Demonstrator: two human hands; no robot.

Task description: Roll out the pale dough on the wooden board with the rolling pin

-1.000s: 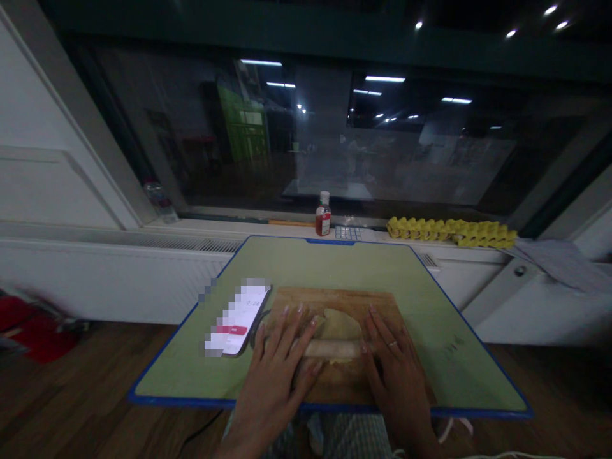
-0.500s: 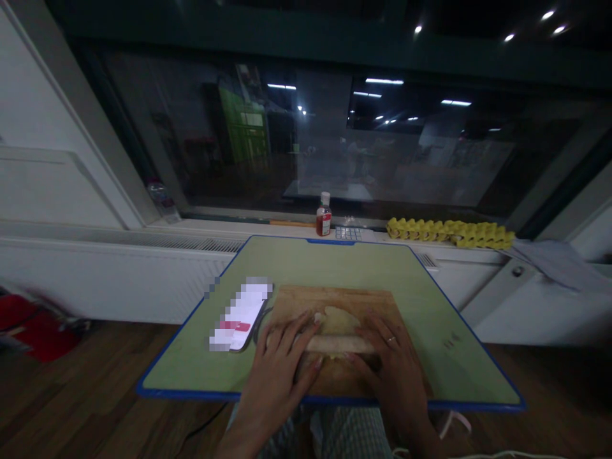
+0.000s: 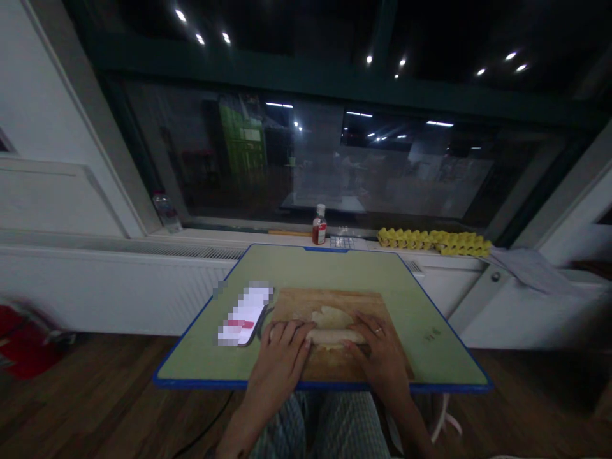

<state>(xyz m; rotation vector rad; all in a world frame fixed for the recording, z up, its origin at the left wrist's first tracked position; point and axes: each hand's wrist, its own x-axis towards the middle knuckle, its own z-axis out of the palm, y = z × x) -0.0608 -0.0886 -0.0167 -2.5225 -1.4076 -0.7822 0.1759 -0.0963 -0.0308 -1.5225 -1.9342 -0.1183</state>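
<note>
A pale rolling pin (image 3: 332,336) lies crosswise on a wooden cutting board (image 3: 329,370), partly hidden by my hands. Dough seems to be wrapped round its middle, though I cannot tell for certain. Behind it a flat, uneven sheet of dough (image 3: 332,315) spreads over the board. My left hand (image 3: 285,347) curls its fingers over the pin's left part, thumb on the near side. At the other end, my right hand (image 3: 377,344), with a ring on one finger, grips the pin, fingers beyond it and thumb in front.
A lit phone (image 3: 246,315) lies left of the board on the green, blue-edged table (image 3: 201,363). Along the windowsill stand a small bottle (image 3: 319,226) of reddish liquid, a yellow egg tray (image 3: 433,241) and a clear plastic bottle (image 3: 166,211).
My fingers have curled in closer round the pin, and the left hand's spread fingers have drawn together. The camera view has tilted up slightly.
</note>
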